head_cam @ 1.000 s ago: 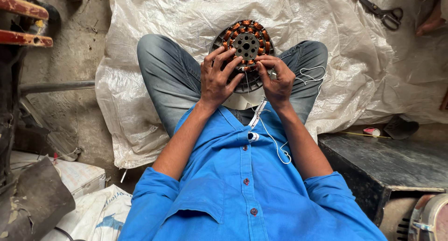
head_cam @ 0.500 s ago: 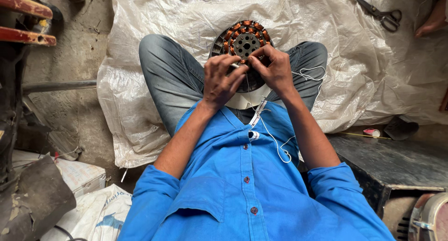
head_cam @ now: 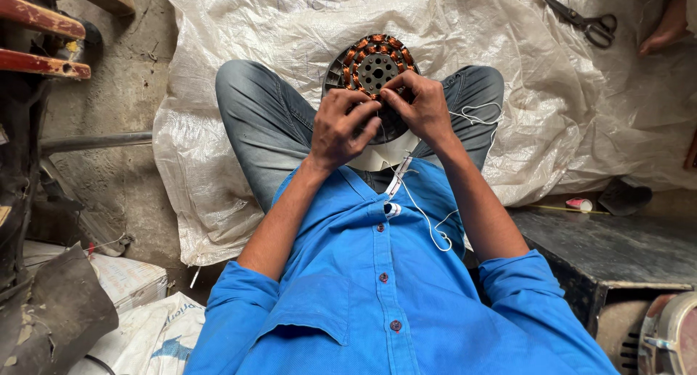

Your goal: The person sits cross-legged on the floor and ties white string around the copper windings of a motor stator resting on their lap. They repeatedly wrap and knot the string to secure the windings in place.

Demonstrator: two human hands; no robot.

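Since the earlier frame both hands have crept up the round motor stator (head_cam: pixel 375 68) resting in the lap between the knees. The left hand (head_cam: pixel 341 128) and right hand (head_cam: pixel 417 106) now meet at its lower copper coils, fingers pinched on the windings. White sacking (head_cam: pixel 290 34) lies beneath, scissors (head_cam: pixel 584 21) well apart; a white cord (head_cam: pixel 425 215) dangles over the shirt.

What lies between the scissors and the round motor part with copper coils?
In the head view, only bare white woven sheet lies between the scissors and the coil part.
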